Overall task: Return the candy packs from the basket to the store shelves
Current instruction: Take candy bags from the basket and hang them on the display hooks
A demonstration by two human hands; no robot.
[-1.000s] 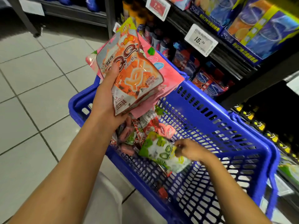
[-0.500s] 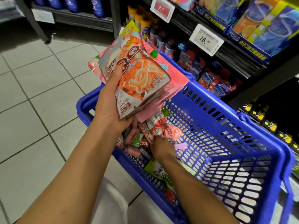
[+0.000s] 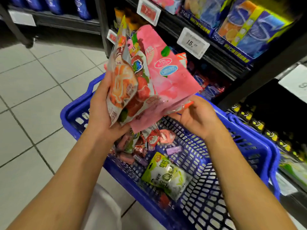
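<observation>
A person's left hand (image 3: 103,112) grips a fanned bunch of glossy candy packs above a blue plastic basket (image 3: 259,156): an orange-and-white pack (image 3: 122,87) in front, a strawberry-red pack (image 3: 141,90) between, and a pink pack (image 3: 167,77) behind. The right hand (image 3: 197,118) pinches the pink pack's lower corner. A green-and-white pack (image 3: 166,176) lies in the basket among small wrapped sweets (image 3: 142,146), beside dark store shelves (image 3: 221,52).

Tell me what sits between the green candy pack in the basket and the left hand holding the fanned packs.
In the head view, a heap of small wrapped candies lies in the blue basket between the green pack and the left hand.
</observation>
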